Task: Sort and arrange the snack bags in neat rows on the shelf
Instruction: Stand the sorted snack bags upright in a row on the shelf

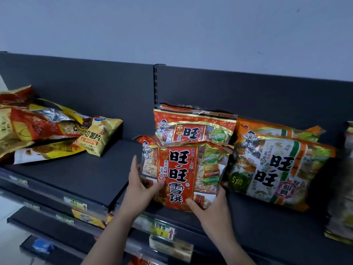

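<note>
Two hands reach up from the bottom edge: the left hand [140, 181] grips the left edge of a red snack bag [181, 173], thumb on its front, and the right hand [209, 205] pinches its lower right corner. The bag stands tilted near the front of the dark shelf [76, 175], overlapping a second red bag [193, 127] upright behind it. Just to the right, touching, leans an orange-and-green bag [277, 169] with another like it [277, 129] behind. Well apart on the left lies a loose pile of yellow bags [38, 127], a small yellow chip bag [99, 134] propped against it.
</note>
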A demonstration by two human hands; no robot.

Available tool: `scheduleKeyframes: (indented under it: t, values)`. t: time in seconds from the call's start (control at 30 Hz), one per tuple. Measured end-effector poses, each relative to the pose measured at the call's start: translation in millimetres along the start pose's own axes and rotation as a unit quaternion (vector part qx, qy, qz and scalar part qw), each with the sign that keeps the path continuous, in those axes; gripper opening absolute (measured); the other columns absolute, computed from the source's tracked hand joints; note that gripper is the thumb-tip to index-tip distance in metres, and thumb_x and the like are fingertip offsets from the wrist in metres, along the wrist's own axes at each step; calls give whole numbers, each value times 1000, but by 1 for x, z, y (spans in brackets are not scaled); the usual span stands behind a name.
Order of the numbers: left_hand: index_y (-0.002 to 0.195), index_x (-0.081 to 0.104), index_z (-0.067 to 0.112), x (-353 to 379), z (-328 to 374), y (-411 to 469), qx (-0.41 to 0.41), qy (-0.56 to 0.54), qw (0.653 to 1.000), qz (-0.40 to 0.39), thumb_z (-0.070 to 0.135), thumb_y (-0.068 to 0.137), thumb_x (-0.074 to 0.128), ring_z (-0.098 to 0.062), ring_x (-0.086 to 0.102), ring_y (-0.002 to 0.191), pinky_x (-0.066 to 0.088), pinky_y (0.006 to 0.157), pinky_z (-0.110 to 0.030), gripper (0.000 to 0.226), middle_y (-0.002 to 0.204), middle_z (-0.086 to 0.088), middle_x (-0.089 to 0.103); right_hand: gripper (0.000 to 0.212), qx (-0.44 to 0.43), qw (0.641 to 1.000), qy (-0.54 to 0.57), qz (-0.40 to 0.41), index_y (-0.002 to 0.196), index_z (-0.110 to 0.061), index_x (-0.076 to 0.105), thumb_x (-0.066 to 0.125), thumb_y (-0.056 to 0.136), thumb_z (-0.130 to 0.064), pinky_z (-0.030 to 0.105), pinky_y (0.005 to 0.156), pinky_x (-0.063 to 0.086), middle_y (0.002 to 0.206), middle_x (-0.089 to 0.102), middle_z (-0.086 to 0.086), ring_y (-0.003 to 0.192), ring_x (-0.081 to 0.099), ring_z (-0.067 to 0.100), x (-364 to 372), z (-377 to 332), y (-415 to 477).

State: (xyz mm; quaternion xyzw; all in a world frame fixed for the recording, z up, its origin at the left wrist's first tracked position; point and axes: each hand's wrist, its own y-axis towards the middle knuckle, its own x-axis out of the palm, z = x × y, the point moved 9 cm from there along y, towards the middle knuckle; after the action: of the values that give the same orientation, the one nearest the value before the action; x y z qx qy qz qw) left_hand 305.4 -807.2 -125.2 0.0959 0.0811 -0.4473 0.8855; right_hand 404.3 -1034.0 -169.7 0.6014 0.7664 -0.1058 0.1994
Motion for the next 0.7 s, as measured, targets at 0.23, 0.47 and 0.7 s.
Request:
scheduleKeyframes:
  t: [0.23,0.47,0.7]
  values:
    - [144,44,22,-33,112,29,305,231,920,87,31,91,64,-18,29,142,28,115,-42,57,148,0,42,85,33,998,4,48,131,-29,33,83,66,-50,34,87,54,116,56,-12,104,59,11,-2,-7,-9]
    - [114,71,20,0,137,62,362,393,838,-114,25,89,68,-17,62,103,51,90,-40,25,111,5,70,99,29,991,-109,78,134,-24,35,70,58,-76,27,74,56,115,60,-11,95,63,9,-8,-16,-14]
    - [108,74,30,0,125,71,308,435,827,-180,23,91,64,-11,64,96,53,82,-37,20,108,13,70,94,38,985,-140,90,132,-24,39,74,60,-72,23,77,52,116,60,-9,103,63,12,-11,-21,-15]
